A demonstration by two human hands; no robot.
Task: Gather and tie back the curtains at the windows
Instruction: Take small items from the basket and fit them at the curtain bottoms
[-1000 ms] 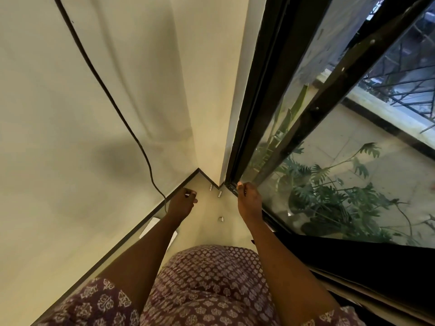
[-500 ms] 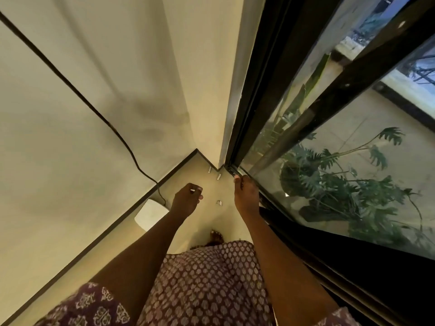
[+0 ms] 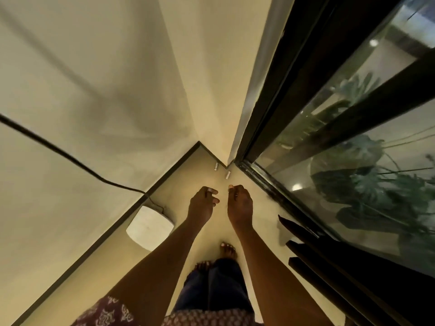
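Floor corner (image 3: 207,158) nearer; right hand (image 3: 239,203) off window frame (image 3: 266,184), both hands loosely curled, empty

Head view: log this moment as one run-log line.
left hand: loosely curled, holding nothing | right hand: loosely curled, holding nothing | dark folded curtain: ungathered, beside black-framed glass window | small white pegs: on floor

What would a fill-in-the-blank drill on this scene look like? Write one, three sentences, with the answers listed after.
1. The black cable leads to a ___ box on the floor.
2. The leafy plant stands behind the window ___.
3. Small white pieces lie near the room's ___, beyond the left hand and right hand.

Missing words: white; glass; corner.
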